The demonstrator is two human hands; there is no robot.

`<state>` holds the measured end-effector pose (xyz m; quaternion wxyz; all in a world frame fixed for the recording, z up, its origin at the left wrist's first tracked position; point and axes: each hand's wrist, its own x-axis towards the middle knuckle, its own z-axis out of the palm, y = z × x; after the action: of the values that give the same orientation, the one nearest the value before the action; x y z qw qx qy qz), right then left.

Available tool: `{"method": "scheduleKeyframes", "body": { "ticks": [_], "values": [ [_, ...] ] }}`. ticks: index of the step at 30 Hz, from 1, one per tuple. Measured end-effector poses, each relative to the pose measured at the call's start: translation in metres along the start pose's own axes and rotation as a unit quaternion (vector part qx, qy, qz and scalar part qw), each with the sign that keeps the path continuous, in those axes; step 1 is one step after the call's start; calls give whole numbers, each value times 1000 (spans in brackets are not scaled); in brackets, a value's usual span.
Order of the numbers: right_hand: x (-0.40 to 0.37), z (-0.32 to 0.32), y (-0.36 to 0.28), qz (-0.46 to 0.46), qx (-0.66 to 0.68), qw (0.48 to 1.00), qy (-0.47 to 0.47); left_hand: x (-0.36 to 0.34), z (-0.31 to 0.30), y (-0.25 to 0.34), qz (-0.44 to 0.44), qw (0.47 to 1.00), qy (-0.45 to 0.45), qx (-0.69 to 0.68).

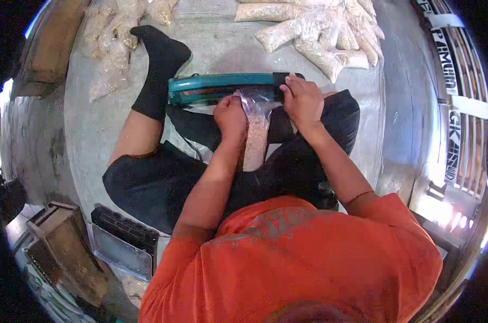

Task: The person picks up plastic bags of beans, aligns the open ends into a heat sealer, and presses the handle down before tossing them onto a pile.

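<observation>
A teal bag sealer (220, 82) lies crosswise in front of my lap, with a black end piece on its right. My left hand (231, 117) is closed on the upper edge of a clear plastic bag (256, 139), pinching it at the sealer. Pale, pinkish-beige small pieces fill the lower part of the bag, which hangs down between my legs. My right hand (305, 103) grips the black right end of the sealer's arm, thumb below and fingers over it. Whether the bag's mouth lies between the sealer's jaws is hard to see.
Filled clear bags (330, 40) are heaped at the far right of the pale mat (217, 37). More filled bags (112, 46) lie far left, near my black-socked foot (160, 48). A black tray-like case (123, 242) and a wooden box (66, 253) stand at lower left.
</observation>
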<state>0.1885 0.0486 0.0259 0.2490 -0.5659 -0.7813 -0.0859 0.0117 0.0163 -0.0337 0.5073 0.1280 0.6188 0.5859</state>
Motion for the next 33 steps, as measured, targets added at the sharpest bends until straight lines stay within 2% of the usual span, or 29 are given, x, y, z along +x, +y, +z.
{"method": "scheduleKeyframes", "body": {
  "ticks": [6, 9, 11, 14, 17, 24, 29, 33],
  "values": [
    [-2, 1, 3, -3, 22, 1000, -9, 1, -1, -5, -21, 999, -5, -24],
    [-1, 4, 5, -12, 24, 1000, 4, 9, -1, -12, -12, 999, -30, -15],
    [-1, 3, 2, -1, 29, 1000, 12, 4, 1, -9, -15, 999, 5, -29],
    [-2, 4, 3, -6, 28, 1000, 10, 16, -3, -27, 11, 1000, -7, -11],
    [-2, 4, 3, -4, 20, 1000, 0, 1, 1, -3, -10, 1000, 0, -18],
    [-2, 4, 3, 2, 13, 1000, -9, 0, 0, -3, -23, 998, -11, -59],
    [-2, 4, 2, -5, 22, 1000, 11, -5, 1, 10, -6, 1000, -6, 17],
    [-3, 5, 4, -11, 18, 1000, 4, -5, 3, 11, -23, 1000, 4, -5]
  ]
}}
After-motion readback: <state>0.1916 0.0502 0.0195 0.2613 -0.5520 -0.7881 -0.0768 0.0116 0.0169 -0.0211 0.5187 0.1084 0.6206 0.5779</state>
